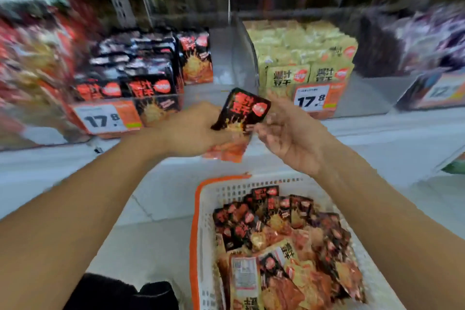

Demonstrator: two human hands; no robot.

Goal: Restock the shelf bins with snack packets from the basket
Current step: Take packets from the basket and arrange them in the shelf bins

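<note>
Left bin [130, 78]: at my ten o'clock, I see black-and-red snack packets standing in rows, with a 17.8 price tag [105, 121] in front.
Left hand [191, 131]: I see its fingers curled round a small stack of packets, the black packet [242, 111] on top, tilted, just before the shelf edge [377, 131].
Right hand [289, 131]: at one o'clock, palm up, fingers relaxed, fingertips touching or just beside the black packet; which one, I cannot tell.
Yellow bin [307, 58]: full of pale yellow packets.
Basket [201, 221]: at five o'clock on the floor, white with orange rim, heaped with packets.
</note>
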